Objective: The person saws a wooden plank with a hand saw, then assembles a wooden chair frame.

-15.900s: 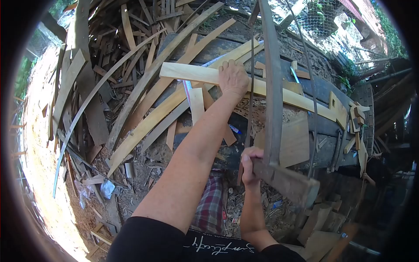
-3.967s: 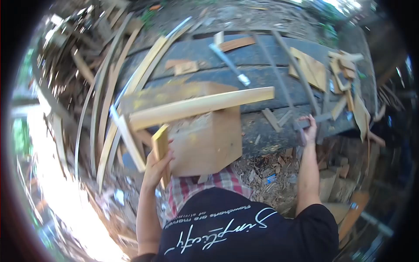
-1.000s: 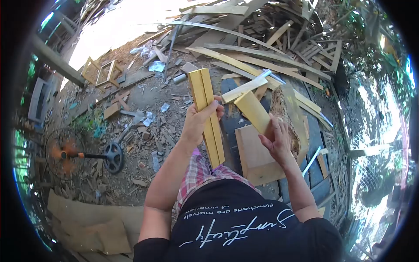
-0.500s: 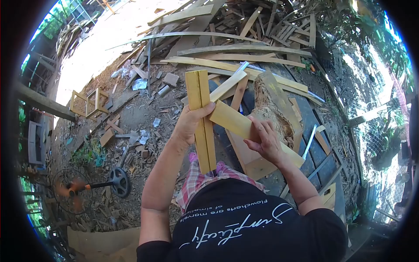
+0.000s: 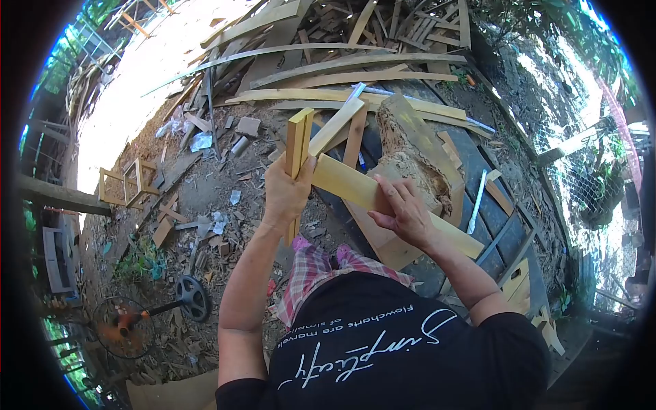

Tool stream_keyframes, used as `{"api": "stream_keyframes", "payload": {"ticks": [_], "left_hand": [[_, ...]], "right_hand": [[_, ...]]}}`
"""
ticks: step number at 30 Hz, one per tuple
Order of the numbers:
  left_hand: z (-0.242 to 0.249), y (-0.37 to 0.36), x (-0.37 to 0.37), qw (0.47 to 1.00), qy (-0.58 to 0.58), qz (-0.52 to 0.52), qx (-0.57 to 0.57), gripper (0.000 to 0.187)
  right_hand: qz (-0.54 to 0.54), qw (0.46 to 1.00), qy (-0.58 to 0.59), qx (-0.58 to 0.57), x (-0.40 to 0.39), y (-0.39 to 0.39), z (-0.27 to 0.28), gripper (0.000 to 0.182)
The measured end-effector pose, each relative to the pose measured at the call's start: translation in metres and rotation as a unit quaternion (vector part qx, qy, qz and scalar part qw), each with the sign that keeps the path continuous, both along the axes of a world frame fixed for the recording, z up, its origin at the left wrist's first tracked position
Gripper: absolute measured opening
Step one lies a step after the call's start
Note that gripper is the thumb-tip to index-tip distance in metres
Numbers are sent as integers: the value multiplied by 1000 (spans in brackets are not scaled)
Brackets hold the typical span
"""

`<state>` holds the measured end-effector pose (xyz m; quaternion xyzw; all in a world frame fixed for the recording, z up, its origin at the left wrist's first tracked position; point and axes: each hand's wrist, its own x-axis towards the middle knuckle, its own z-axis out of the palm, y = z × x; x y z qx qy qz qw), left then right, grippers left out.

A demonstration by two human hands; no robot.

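Gripping strips (image 5: 295, 140), L hand (image 5: 283, 195), fingers mostly hidden, R hand (image 5: 408, 213) on board (image 5: 347, 183), pinch unclear

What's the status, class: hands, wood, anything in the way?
Left hand gripping yellow wood. Right hand open on flat board. Rough wooden block close beside the board, possibly in the way.

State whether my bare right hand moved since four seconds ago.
Yes, leftward: the bare right hand, then right of the brown rough-hollowed wooden block, is now at its near side, on the flat pale-yellow wooden board.
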<state>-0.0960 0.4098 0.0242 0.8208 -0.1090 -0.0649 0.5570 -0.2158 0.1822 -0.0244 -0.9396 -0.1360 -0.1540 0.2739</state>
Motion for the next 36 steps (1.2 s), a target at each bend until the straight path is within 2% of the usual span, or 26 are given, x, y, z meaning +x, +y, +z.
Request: {"api": "stream_keyframes", "payload": {"ticks": [2,5,7,8,10,11,13,14,16,17,19,26,27,28,29,31,35,36], "left_hand": [[-7,-5,-1,1000,-22,10,13,21],[-14,-11,-2,996,-67,44,-27,21],[-14,-11,-1,982,45,53,-173,20],[-12,-11,0,982,46,52,-173,20],[0,-13,0,956,189,44,-219,20],[-3,-12,-1,956,190,46,-219,20],[-15,-11,0,980,142,6,-138,23],[-22,-14,0,980,143,6,-138,23],[-29,-23,-2,995,-34,68,-57,21],[-30,-24,-2,996,-33,67,-55,21],[-21,-28,-1,979,-171,57,93,19],[-27,-37,5,940,-301,18,162,18],[-26,-40,3,986,-162,39,21,18],[-25,-42,1,991,-17,58,-119,18],[-24,-41,1,991,-19,56,-120,18],[-25,-39,2,989,57,45,-132,19],[-30,-38,-3,986,49,28,-154,20],[-30,-40,-5,990,25,44,-129,19]], "right_hand": [[-16,1000,-1,-2,-3,3,1,79],[-32,999,-13,4,-6,6,1,79],[-37,999,-11,6,-6,5,1,80],[-39,999,-10,9,-6,4,1,80],[-38,999,-8,6,-6,3,-1,80],[-37,999,-7,2,-6,3,-1,80],[-37,999,-8,0,-4,3,-3,80],[-39,999,-9,-2,-4,3,-3,80],[-50,999,-7,0,-3,6,-3,79],[-60,998,-6,1,-3,8,-4,79],[-69,998,-2,4,-4,10,-8,79],[-90,996,-8,26,-9,12,-17,78],[-92,995,-9,25,-10,12,-17,78],[-100,995,-18,20,-10,12,-17,78],[-109,994,-28,15,-11,12,-17,77],[-111,993,-30,12,-13,11,-18,77],[-115,993,-30,8,-17,12,-19,76],[-116,993,-30,7,-18,12,-19,76]]}}
